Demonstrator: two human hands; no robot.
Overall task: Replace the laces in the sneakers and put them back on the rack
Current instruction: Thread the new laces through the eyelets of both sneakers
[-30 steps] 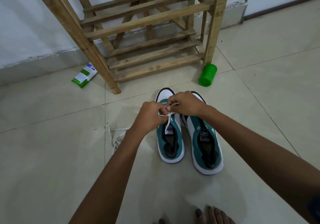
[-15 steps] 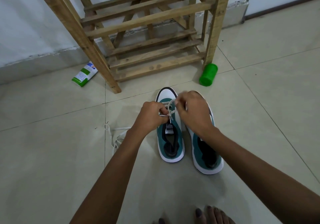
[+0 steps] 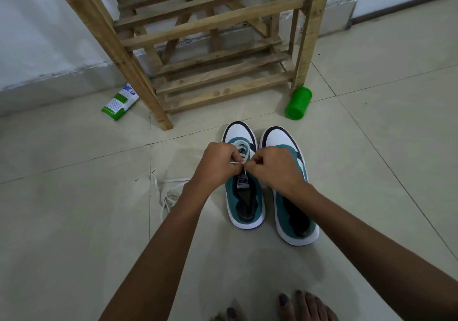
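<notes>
Here both sneakers (image 3: 247, 196) point toes toward the rack (image 3: 210, 48), left hand (image 3: 215, 164) and right hand (image 3: 275, 169) fingers pinching the lace (image 3: 241, 163).

We lose the rack (image 3: 213, 35) top past the upper edge. Right hand (image 3: 275, 169) covers the right sneaker (image 3: 292, 196) tongue. Packet (image 3: 120, 102) print unreadable.
</notes>
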